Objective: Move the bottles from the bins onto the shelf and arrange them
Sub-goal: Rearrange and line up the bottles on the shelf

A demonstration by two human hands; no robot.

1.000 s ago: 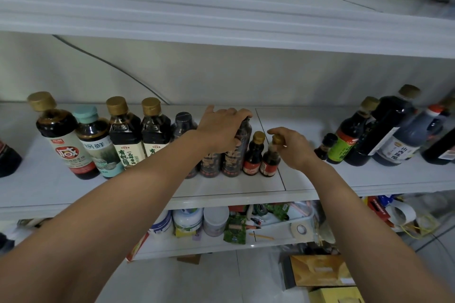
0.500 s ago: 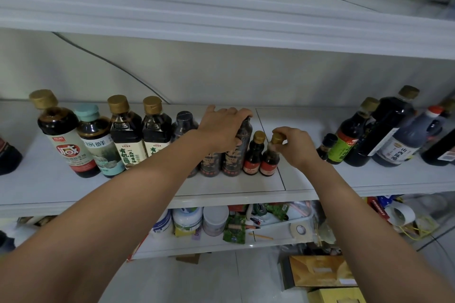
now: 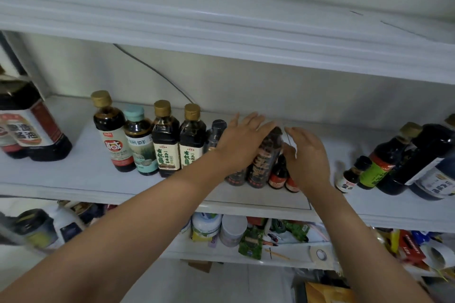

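A row of dark sauce bottles stands on the white shelf [image 3: 246, 195]. My left hand [image 3: 242, 140] lies over the tops of two tall dark bottles, fingers stretched out flat across the nearer tall dark bottle [image 3: 264, 162]. My right hand [image 3: 307, 157] is just to its right, fingers extended, palm against two small red-labelled bottles [image 3: 278, 176] whose caps it hides. To the left stand a gold-capped bottle [image 3: 110, 135], a teal-capped bottle [image 3: 139, 145] and two gold-capped green-labelled bottles [image 3: 167, 145].
A large soy sauce jug [image 3: 27, 130] stands at the shelf's far left. A small bottle [image 3: 352, 174] and several bigger dark bottles [image 3: 391, 157] crowd the right end. Another shelf board hangs overhead. The lower shelf [image 3: 231, 254] holds jars, packets and tape.
Both hands have loosened: the left no longer clasps the tall bottle's top and the right has let go of the small bottle's cap, fingers now straight. My view has swung left, showing the large jug.
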